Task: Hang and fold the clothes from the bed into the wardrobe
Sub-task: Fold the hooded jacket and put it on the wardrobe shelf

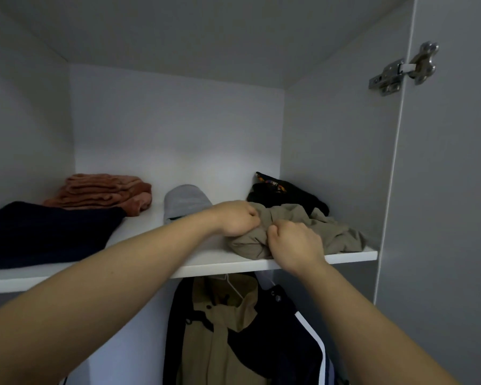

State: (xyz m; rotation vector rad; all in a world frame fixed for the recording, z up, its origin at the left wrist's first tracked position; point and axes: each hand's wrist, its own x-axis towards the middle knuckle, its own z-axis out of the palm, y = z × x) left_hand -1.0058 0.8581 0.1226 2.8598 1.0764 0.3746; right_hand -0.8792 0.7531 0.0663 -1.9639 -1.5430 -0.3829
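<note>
White wardrobe (178, 129), shelf (220, 263) inside. Khaki garment (331, 232) bunched at shelf's right front corner. Left hand (236, 218) and right hand (295, 243) both fisted on its near folds. Likely soft, light, floppy; better gripped by edges, then smoothed flat.

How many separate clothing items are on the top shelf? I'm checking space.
5: a navy garment front left, an orange pile behind it, a grey hat centre, a khaki garment front right, a black item behind it. Piles may hide more.
</note>
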